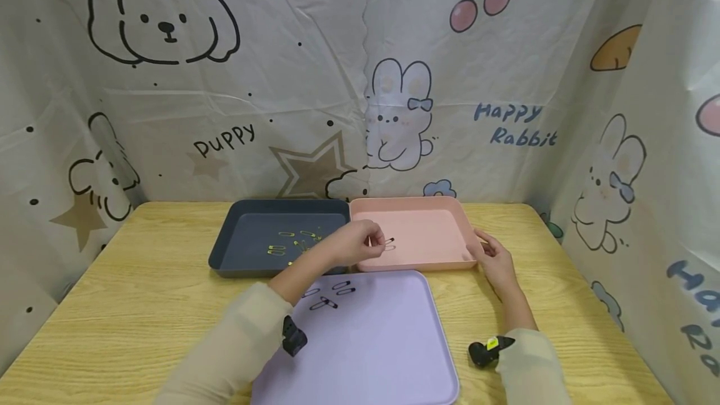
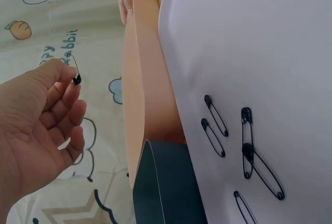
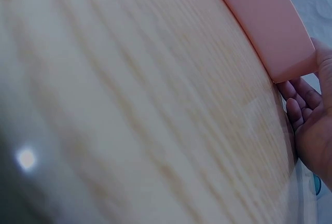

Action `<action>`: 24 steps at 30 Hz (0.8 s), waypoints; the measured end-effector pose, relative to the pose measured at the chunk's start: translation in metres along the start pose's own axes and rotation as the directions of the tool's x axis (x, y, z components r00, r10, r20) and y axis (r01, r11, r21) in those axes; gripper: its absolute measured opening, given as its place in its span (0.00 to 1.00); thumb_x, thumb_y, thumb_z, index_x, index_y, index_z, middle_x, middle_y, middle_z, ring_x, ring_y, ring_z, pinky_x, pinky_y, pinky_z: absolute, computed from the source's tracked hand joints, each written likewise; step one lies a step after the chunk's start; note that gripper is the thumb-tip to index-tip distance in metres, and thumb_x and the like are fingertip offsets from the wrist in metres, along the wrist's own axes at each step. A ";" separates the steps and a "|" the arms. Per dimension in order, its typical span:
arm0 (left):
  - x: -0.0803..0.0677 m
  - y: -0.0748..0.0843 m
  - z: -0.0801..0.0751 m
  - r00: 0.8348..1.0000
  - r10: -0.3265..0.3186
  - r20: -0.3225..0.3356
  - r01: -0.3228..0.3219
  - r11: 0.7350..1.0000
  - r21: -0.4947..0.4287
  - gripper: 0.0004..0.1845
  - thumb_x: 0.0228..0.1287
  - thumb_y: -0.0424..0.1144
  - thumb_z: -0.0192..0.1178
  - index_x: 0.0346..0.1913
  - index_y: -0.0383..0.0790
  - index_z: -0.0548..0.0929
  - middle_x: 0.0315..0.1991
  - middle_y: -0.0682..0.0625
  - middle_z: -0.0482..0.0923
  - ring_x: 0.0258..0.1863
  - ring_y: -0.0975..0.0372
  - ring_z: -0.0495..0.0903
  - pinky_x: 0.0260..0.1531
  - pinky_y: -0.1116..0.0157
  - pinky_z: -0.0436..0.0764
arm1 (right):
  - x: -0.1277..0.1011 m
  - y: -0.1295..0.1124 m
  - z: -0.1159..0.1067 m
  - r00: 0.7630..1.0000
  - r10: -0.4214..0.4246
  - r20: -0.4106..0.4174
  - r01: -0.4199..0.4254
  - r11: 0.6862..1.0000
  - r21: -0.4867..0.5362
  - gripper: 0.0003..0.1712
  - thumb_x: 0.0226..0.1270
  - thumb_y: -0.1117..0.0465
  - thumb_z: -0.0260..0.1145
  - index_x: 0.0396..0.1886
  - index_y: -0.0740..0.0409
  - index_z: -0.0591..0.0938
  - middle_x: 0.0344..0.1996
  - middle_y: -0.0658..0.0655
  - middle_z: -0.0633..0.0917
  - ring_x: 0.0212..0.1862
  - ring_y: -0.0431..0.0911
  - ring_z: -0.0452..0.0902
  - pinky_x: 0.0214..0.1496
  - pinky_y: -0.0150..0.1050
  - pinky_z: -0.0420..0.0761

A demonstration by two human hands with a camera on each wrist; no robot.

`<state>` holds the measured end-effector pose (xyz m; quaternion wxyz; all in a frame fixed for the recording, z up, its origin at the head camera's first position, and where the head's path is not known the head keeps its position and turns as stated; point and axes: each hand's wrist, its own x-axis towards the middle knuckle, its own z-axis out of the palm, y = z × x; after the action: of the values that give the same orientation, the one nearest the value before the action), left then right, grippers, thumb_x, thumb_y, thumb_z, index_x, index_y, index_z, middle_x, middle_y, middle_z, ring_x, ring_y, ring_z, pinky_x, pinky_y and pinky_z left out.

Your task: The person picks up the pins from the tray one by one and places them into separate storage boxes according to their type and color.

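My left hand [image 1: 355, 242] is over the left part of the pink tray [image 1: 419, 264]. Between thumb and forefinger it pinches a black safety pin [image 2: 78, 73], whose dark head points away from the fingertips. The other left fingers curl loosely. At the pink tray's right side, my right hand [image 1: 497, 267] holds the edge, thumb over the rim and fingers outside the wall; the right wrist view has this hand [image 3: 316, 125] at the tray's corner. Several black safety pins [image 2: 213, 115] lie on the lilac tray [image 1: 377, 342], two of them crossed.
A dark blue-grey tray [image 1: 225, 249] stands against the pink one's left side, with several yellow safety pins [image 1: 275, 250] in it. Both trays rest on a wood-grain table [image 1: 140, 305]. A printed curtain [image 1: 315, 80] encloses the back and sides.
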<state>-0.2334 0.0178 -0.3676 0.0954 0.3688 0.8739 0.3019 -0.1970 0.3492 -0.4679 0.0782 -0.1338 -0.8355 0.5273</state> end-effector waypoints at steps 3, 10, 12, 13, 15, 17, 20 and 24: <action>0.004 0.001 0.000 1.000 -0.006 -0.004 0.006 1.000 -0.003 0.03 0.59 0.32 0.56 0.33 0.39 0.79 0.29 0.54 0.74 0.28 0.65 0.70 0.28 0.72 0.71 | 0.001 0.001 0.000 1.000 -0.002 -0.002 0.002 1.000 0.001 0.35 0.64 0.44 0.60 0.69 0.51 0.66 0.58 0.63 0.74 0.43 0.26 0.67 0.42 0.18 0.68; 0.011 0.001 0.001 1.000 0.005 -0.023 -0.005 1.000 0.005 0.03 0.59 0.32 0.56 0.32 0.41 0.80 0.29 0.54 0.76 0.27 0.65 0.71 0.28 0.72 0.71 | 0.000 0.001 0.000 1.000 -0.006 -0.004 0.006 1.000 0.012 0.35 0.64 0.45 0.60 0.69 0.51 0.66 0.58 0.63 0.73 0.43 0.27 0.67 0.42 0.18 0.69; 0.012 0.000 0.001 1.000 0.007 -0.028 -0.007 1.000 0.003 0.02 0.60 0.33 0.56 0.32 0.41 0.79 0.28 0.54 0.75 0.27 0.65 0.70 0.28 0.72 0.70 | 0.000 0.000 0.001 1.000 -0.005 0.002 0.005 1.000 0.014 0.35 0.64 0.45 0.60 0.69 0.50 0.66 0.59 0.63 0.73 0.44 0.28 0.66 0.42 0.18 0.68; 0.012 0.000 0.002 1.000 0.010 -0.029 -0.010 1.000 -0.001 0.02 0.60 0.33 0.56 0.32 0.41 0.79 0.28 0.54 0.75 0.27 0.65 0.70 0.27 0.72 0.70 | 0.000 0.000 0.001 1.000 -0.007 0.005 0.007 1.000 0.014 0.35 0.64 0.45 0.60 0.69 0.50 0.66 0.59 0.63 0.73 0.45 0.28 0.66 0.43 0.18 0.68; 0.014 0.001 0.002 0.999 0.009 -0.031 -0.009 1.000 -0.008 0.02 0.60 0.33 0.57 0.32 0.41 0.79 0.28 0.54 0.75 0.26 0.65 0.70 0.26 0.72 0.70 | -0.001 0.000 0.001 1.000 -0.009 0.007 0.009 1.000 0.010 0.35 0.65 0.45 0.60 0.69 0.50 0.66 0.59 0.63 0.73 0.45 0.28 0.66 0.43 0.18 0.68; 0.015 0.002 0.002 0.999 0.006 -0.032 -0.007 1.000 -0.019 0.02 0.60 0.34 0.56 0.31 0.41 0.79 0.28 0.53 0.74 0.26 0.65 0.69 0.25 0.72 0.69 | -0.001 -0.001 0.001 1.000 -0.009 0.005 0.009 1.000 0.011 0.35 0.65 0.45 0.60 0.69 0.50 0.66 0.58 0.63 0.73 0.44 0.27 0.66 0.43 0.18 0.68; 0.018 0.002 0.003 0.999 0.001 -0.035 -0.002 1.000 -0.029 0.02 0.60 0.33 0.56 0.31 0.41 0.79 0.28 0.53 0.74 0.25 0.65 0.69 0.25 0.72 0.69 | -0.001 -0.001 0.001 1.000 -0.003 -0.001 0.003 1.000 0.010 0.34 0.65 0.45 0.60 0.69 0.50 0.66 0.58 0.63 0.74 0.44 0.27 0.67 0.42 0.18 0.68; 0.022 0.001 0.005 0.999 -0.010 -0.041 0.009 0.999 -0.037 0.02 0.60 0.33 0.56 0.31 0.41 0.79 0.27 0.53 0.74 0.25 0.65 0.70 0.25 0.73 0.69 | -0.001 -0.001 0.001 1.000 0.004 -0.005 -0.004 1.000 0.002 0.34 0.65 0.45 0.59 0.69 0.50 0.66 0.58 0.62 0.74 0.45 0.28 0.66 0.42 0.18 0.68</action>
<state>-0.2460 0.0362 -0.3700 0.0857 0.3565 0.8717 0.3250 -0.1963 0.3480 -0.4673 0.0796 -0.1367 -0.8343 0.5280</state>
